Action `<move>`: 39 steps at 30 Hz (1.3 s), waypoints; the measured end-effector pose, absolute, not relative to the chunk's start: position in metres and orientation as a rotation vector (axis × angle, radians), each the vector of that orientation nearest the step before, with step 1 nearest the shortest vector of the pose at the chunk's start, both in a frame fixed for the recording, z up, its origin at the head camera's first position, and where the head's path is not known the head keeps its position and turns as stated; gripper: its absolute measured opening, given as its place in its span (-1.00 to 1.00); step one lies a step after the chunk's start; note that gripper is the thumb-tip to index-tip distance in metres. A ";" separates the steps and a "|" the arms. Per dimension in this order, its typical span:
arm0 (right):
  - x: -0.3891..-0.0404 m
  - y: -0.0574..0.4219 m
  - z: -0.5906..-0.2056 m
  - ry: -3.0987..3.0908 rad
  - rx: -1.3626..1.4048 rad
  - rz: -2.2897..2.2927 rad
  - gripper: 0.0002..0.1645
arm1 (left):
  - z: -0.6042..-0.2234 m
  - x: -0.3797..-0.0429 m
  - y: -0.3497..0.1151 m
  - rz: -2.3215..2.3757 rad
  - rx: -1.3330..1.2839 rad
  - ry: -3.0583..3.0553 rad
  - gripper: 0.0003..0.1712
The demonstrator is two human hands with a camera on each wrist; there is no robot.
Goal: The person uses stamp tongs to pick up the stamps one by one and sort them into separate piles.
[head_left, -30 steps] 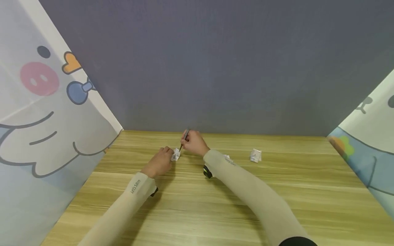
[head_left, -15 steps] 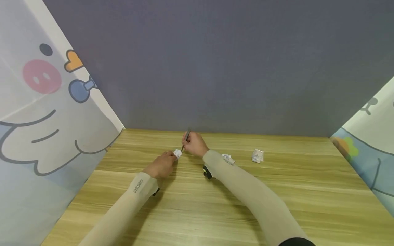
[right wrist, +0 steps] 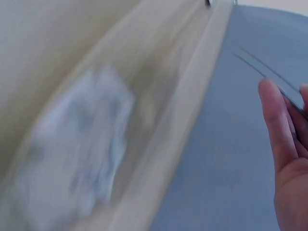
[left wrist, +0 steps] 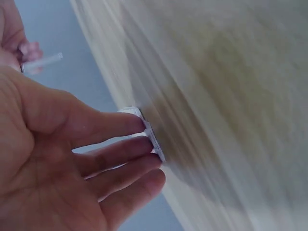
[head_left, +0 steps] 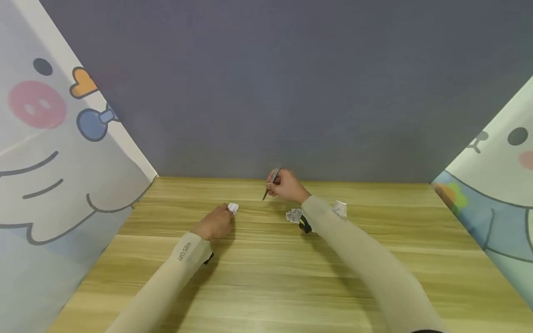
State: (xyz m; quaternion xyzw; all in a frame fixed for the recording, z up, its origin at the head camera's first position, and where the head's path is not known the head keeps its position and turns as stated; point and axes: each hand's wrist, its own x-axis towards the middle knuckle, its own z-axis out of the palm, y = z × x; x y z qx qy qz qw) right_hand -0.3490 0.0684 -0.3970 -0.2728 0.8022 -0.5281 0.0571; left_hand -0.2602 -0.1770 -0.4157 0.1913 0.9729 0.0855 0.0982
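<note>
Grey backdrop (head_left: 266,92) behind, wood-grain desk (head_left: 258,277) spread in front. Left hand (head_left: 213,224), left of centre: grip clamped on a small white packet (head_left: 233,208) at the fingertips; cannot tell whether its lower edge touches the desk. Right hand (head_left: 290,187), near the back edge: grip clamped on slim tweezers (head_left: 273,179), points angled down, apart, nothing between them in the right wrist view, well clear of the held packet. Right of centre, a cluster of pale packets (head_left: 294,215) beside the right wrist; beyond it another packet (head_left: 340,208), partly behind the sleeve. Progress, my judgement: mid-work. One packet in hand, not yet set down; whether those lying on the desk are finished or waiting, cannot tell.
</note>
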 end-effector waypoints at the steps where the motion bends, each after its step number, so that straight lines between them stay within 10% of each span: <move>1: -0.349 0.076 -0.396 2.431 -0.818 -1.591 -0.91 | -0.416 -0.260 -0.177 0.249 0.565 2.878 -0.64; 39: -0.313 0.187 -0.419 2.456 -0.736 -1.499 -0.97 | -0.422 -0.263 -0.171 0.222 0.566 2.870 -0.63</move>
